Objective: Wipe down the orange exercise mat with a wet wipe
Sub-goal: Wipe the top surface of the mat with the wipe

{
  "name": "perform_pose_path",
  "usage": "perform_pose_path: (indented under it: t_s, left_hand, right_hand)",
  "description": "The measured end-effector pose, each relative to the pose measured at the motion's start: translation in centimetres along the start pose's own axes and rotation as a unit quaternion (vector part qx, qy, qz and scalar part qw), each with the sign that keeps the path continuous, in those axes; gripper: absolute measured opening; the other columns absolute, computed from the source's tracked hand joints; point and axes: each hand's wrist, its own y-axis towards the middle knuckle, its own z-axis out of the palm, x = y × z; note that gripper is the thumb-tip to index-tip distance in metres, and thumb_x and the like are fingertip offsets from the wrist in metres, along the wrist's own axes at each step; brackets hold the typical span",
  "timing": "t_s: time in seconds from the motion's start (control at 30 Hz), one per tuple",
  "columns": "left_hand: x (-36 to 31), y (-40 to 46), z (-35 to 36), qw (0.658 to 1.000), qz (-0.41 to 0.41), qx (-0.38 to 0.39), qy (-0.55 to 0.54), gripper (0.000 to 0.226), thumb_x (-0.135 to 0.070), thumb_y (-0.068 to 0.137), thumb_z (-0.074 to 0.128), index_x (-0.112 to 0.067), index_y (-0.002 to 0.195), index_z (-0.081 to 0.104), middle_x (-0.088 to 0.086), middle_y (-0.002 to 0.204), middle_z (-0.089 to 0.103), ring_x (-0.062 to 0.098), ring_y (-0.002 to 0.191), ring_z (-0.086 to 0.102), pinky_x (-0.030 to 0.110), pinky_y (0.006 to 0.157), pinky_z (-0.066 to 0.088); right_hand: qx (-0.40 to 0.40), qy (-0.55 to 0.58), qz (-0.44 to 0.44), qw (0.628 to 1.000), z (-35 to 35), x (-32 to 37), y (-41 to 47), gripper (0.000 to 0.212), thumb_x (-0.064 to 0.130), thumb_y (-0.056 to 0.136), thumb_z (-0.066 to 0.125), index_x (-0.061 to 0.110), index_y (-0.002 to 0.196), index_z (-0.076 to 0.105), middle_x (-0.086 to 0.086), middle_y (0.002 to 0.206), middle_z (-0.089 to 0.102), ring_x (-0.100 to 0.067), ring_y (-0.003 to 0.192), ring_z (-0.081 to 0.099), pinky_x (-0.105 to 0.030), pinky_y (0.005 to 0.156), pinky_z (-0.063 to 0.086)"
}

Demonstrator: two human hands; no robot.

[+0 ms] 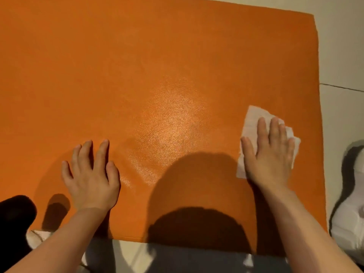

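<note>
Right hand (270,152) flat, fingers straight, pressing wipe (254,119) on mat (157,56); left hand (90,174) flat, bracing. Risk: wipe bunches under palm, far mat beyond grip missed.

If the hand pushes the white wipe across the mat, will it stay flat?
Probably not: the wipe looks thin and creased, so it may bunch. The right hand presses flat on it, which should help it slide along the mat.

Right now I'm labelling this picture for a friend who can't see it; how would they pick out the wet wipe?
Find the big orange exercise mat and go to its right side. There, the white crumpled wet wipe lies flat under the right hand, the only white thing on the mat.
</note>
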Motion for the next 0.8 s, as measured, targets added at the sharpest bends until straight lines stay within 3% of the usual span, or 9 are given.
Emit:
perform_pose_path:
  t_s: [0.17, 0.27, 0.4, 0.5, 0.57, 0.67, 0.73, 0.8]
  left_hand:
    - [-0.2, 0.0, -0.2, 1.000, -0.008, -0.001, 0.007, 0.056, -0.040, 0.094, 0.027, -0.022, 0.144, 0.047, 0.014, 0.150, 0.037, 0.031, 0.146, 0.023, 0.057, 0.116, 0.012]
    - [-0.3, 0.1, -0.2, 1.000, 0.000, -0.010, -0.001, 0.055, -0.039, 0.094, 0.030, -0.020, 0.143, 0.049, 0.015, 0.149, 0.039, 0.032, 0.145, 0.025, 0.057, 0.116, 0.012]
    - [-0.4, 0.2, -0.4, 1.000, -0.001, -0.021, 0.001, 0.055, -0.038, 0.094, 0.032, -0.019, 0.142, 0.051, 0.016, 0.148, 0.041, 0.034, 0.144, 0.028, 0.056, 0.116, 0.012]
    - [-0.4, 0.1, -0.4, 1.000, -0.008, -0.015, 0.002, 0.054, -0.038, 0.094, 0.033, -0.019, 0.141, 0.052, 0.015, 0.148, 0.041, 0.034, 0.144, 0.029, 0.056, 0.116, 0.011]
    - [-0.4, 0.1, -0.4, 1.000, -0.008, -0.019, 0.007, 0.054, -0.038, 0.094, 0.034, -0.018, 0.141, 0.053, 0.016, 0.147, 0.042, 0.035, 0.143, 0.031, 0.056, 0.116, 0.013]
    - [-0.5, 0.3, -0.4, 1.000, -0.006, -0.025, 0.012, 0.054, -0.037, 0.093, 0.035, -0.016, 0.139, 0.055, 0.017, 0.144, 0.046, 0.037, 0.140, 0.036, 0.057, 0.115, 0.017]
    - [-1.1, 0.7, -0.2, 0.999, -0.021, -0.032, 0.021, 0.054, -0.039, 0.094, 0.035, -0.014, 0.136, 0.057, 0.019, 0.139, 0.048, 0.039, 0.135, 0.039, 0.060, 0.111, 0.022]
    - [-2.7, 1.8, -0.5, 0.996, -0.077, -0.038, 0.007, 0.055, -0.044, 0.094, 0.035, -0.012, 0.134, 0.056, 0.023, 0.129, 0.049, 0.042, 0.123, 0.043, 0.063, 0.102, 0.031]
  right_hand:
    - [-0.059, -0.001, 0.070, 0.996, -0.7, -0.9, 3.0, 0.072, 0.060, 0.098, 0.010, 0.021, 0.158, 0.009, -0.007, 0.165, 0.000, -0.023, 0.151, -0.005, -0.051, 0.120, -0.005]
    - [-0.053, 0.000, 0.055, 0.997, -0.5, 0.8, 3.7, 0.070, 0.054, 0.097, 0.009, 0.019, 0.158, 0.008, -0.006, 0.165, -0.001, -0.025, 0.151, -0.006, -0.053, 0.120, -0.006]
    - [-0.031, -0.023, -0.172, 0.984, 0.9, 6.6, 3.5, 0.064, 0.050, 0.099, 0.015, 0.020, 0.155, 0.023, -0.006, 0.163, 0.015, -0.027, 0.151, 0.008, -0.046, 0.120, -0.001]
    - [0.011, -0.023, -0.369, 0.929, 2.7, 12.1, 2.0, 0.058, 0.046, 0.100, 0.024, 0.020, 0.149, 0.040, -0.004, 0.158, 0.032, -0.028, 0.147, 0.024, -0.047, 0.119, 0.006]
    - [0.032, -0.027, -0.436, 0.899, 2.8, 13.5, 2.3, 0.056, 0.047, 0.100, 0.028, 0.021, 0.148, 0.043, -0.003, 0.157, 0.034, -0.026, 0.147, 0.027, -0.045, 0.120, 0.007]
    - [0.039, -0.033, -0.381, 0.923, 1.3, 11.2, 6.0, 0.061, 0.054, 0.099, 0.021, 0.029, 0.155, 0.024, 0.003, 0.164, 0.013, -0.015, 0.151, 0.006, -0.041, 0.121, -0.003]
    - [0.018, -0.040, -0.265, 0.963, -0.5, 7.9, 9.6, 0.066, 0.060, 0.097, 0.016, 0.031, 0.157, 0.012, 0.004, 0.165, 0.001, -0.014, 0.151, -0.004, -0.039, 0.119, -0.009]
    - [-0.013, -0.040, -0.136, 0.990, -2.7, 4.3, 13.1, 0.069, 0.061, 0.099, 0.015, 0.026, 0.157, 0.009, -0.002, 0.165, -0.001, -0.021, 0.152, -0.002, -0.043, 0.119, -0.005]
